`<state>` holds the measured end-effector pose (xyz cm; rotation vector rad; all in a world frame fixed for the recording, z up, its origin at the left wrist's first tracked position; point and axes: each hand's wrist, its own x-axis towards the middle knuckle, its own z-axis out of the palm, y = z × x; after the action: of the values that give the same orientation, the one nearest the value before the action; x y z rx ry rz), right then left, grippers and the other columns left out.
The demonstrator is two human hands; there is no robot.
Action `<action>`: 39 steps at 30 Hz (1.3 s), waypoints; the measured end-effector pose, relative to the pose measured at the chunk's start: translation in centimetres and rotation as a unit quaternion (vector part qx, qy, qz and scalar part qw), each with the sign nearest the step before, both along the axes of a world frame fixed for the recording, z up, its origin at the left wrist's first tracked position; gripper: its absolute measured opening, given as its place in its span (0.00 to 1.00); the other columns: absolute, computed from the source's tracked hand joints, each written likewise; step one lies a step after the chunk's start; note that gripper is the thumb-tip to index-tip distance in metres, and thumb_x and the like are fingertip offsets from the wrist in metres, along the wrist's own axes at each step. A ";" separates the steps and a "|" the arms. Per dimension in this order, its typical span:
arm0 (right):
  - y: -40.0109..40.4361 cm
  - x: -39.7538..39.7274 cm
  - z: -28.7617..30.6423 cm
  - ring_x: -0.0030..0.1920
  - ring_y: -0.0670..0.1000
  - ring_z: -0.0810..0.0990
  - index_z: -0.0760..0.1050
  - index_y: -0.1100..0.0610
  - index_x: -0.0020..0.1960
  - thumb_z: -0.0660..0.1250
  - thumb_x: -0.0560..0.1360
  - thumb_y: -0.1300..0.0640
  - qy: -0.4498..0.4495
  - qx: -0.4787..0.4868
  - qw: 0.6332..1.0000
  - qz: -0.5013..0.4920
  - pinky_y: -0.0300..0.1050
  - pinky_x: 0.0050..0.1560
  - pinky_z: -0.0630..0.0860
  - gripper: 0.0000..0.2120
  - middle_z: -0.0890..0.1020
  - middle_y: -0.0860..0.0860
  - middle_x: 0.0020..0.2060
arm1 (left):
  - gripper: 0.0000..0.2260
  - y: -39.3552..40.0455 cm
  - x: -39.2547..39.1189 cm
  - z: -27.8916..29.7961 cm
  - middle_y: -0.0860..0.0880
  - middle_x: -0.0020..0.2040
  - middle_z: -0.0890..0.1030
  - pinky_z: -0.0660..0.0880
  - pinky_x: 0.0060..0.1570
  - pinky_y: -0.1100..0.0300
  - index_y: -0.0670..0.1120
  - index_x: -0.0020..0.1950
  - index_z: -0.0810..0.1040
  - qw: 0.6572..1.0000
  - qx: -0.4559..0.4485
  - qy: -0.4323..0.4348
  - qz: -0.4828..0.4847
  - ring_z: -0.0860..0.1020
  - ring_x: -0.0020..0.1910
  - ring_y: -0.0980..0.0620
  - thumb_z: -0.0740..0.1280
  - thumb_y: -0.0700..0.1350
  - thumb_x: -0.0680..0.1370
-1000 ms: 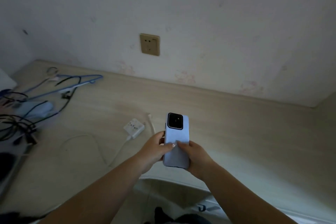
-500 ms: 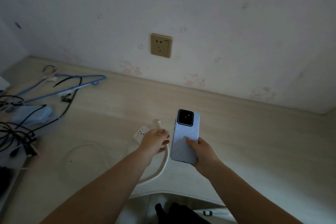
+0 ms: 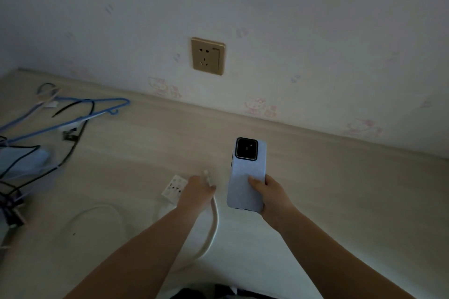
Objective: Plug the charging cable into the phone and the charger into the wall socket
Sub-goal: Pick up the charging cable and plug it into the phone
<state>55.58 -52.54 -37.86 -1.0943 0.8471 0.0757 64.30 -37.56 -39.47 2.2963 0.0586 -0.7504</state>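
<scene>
A phone (image 3: 246,172) in a pale blue case is held above the desk, back side up with its camera block pointing toward the wall; my right hand (image 3: 272,195) grips its lower half. My left hand (image 3: 198,193) is closed on the white charging cable (image 3: 213,223) near its plug end, whose connector tip sticks out past my fingers. The white charger (image 3: 173,188) lies flat on the desk just left of that hand. The gold wall socket (image 3: 207,56) is on the wall above, with nothing in it.
The light wooden desk (image 3: 340,201) runs along the wall. At the left lie blue clothes hangers (image 3: 80,114), a tangle of black cables (image 3: 29,170) and a pale blue item. The white cable loops over the desk at lower left.
My left hand let go of the phone, moved left to the cable end and closed on it. My right hand now holds the phone alone. The view moved closer to the wall.
</scene>
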 end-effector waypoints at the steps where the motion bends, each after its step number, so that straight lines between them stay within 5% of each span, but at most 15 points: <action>1: 0.0 0.2 0.0 0.59 0.62 0.78 0.72 0.60 0.63 0.64 0.77 0.58 0.000 0.000 1.000 0.001 0.62 0.61 0.75 0.16 0.79 0.58 0.60 | 0.14 0.2 0.1 0.1 0.49 0.30 0.73 0.63 0.25 0.60 0.37 0.50 0.75 1.000 0.016 -0.003 -0.008 0.72 0.26 0.53 0.63 0.48 0.76; 7: -0.8 1.6 -0.6 0.56 0.60 0.79 0.73 0.58 0.61 0.64 0.77 0.59 -0.003 0.007 1.000 0.017 0.58 0.56 0.77 0.13 0.81 0.54 0.53 | 0.12 -0.3 -0.1 -0.7 0.50 0.42 0.79 0.71 0.41 0.57 0.45 0.54 0.72 0.989 0.122 -0.039 -0.079 0.78 0.42 0.49 0.65 0.51 0.76; 11: -1.5 2.1 -1.1 0.57 0.61 0.79 0.73 0.57 0.59 0.64 0.77 0.59 0.007 0.003 1.000 0.019 0.60 0.59 0.76 0.11 0.80 0.55 0.55 | 0.09 -1.1 -0.1 -0.9 0.50 0.38 0.76 0.70 0.39 0.57 0.43 0.53 0.74 0.977 0.167 -0.075 -0.111 0.77 0.39 0.49 0.62 0.46 0.76; 18: -3.0 3.1 -0.9 0.59 0.62 0.78 0.71 0.60 0.65 0.65 0.77 0.58 0.012 0.007 1.000 -0.001 0.59 0.58 0.76 0.18 0.78 0.57 0.59 | 0.10 -1.7 -0.1 -0.8 0.45 0.49 0.80 0.74 0.42 0.55 0.43 0.52 0.76 0.975 0.172 -0.075 -0.122 0.80 0.48 0.45 0.62 0.41 0.71; 22: -3.8 3.1 -0.3 0.60 0.63 0.78 0.70 0.61 0.67 0.64 0.77 0.59 -0.005 0.024 0.999 -0.023 0.61 0.60 0.75 0.19 0.78 0.59 0.61 | 0.05 -2.2 -0.5 -0.3 0.49 0.38 0.77 0.73 0.37 0.56 0.45 0.45 0.73 0.993 0.044 -0.030 -0.101 0.75 0.36 0.50 0.64 0.39 0.70; 25: -4.1 3.2 0.2 0.60 0.64 0.77 0.69 0.61 0.68 0.64 0.77 0.59 -0.018 0.044 0.997 -0.055 0.63 0.60 0.75 0.20 0.77 0.60 0.63 | 0.10 -2.6 -1.3 0.3 0.49 0.40 0.76 0.77 0.39 0.53 0.47 0.51 0.69 0.993 -0.071 0.014 -0.092 0.78 0.38 0.48 0.64 0.39 0.72; 28: -4.5 3.1 1.1 0.57 0.63 0.77 0.69 0.61 0.68 0.63 0.78 0.60 -0.037 0.067 0.993 -0.093 0.59 0.57 0.75 0.19 0.77 0.59 0.61 | 0.04 -2.9 -2.3 1.2 0.49 0.39 0.77 0.74 0.31 0.62 0.50 0.51 0.69 0.985 -0.133 0.010 -0.109 0.79 0.30 0.53 0.62 0.47 0.78; 31: -4.7 3.0 1.8 0.56 0.62 0.77 0.68 0.62 0.69 0.62 0.78 0.60 -0.049 0.085 0.988 -0.121 0.58 0.54 0.74 0.19 0.76 0.59 0.61 | 0.09 -3.3 -3.5 2.1 0.49 0.35 0.76 0.71 0.26 0.65 0.50 0.47 0.72 0.978 -0.169 0.018 -0.121 0.75 0.23 0.55 0.57 0.53 0.80; 39: -3.7 2.7 2.8 0.56 0.62 0.78 0.69 0.61 0.67 0.62 0.78 0.60 -0.061 0.100 0.985 -0.125 0.57 0.52 0.75 0.18 0.77 0.60 0.62 | 0.09 -4.4 -5.5 4.9 0.50 0.28 0.78 0.78 0.35 0.57 0.46 0.55 0.72 0.949 -0.273 0.134 -0.083 0.78 0.26 0.53 0.57 0.48 0.80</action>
<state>58.24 -56.27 -35.02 -0.7906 0.8412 -0.1140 58.81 -41.91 -34.57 1.6771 -0.1990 -1.0184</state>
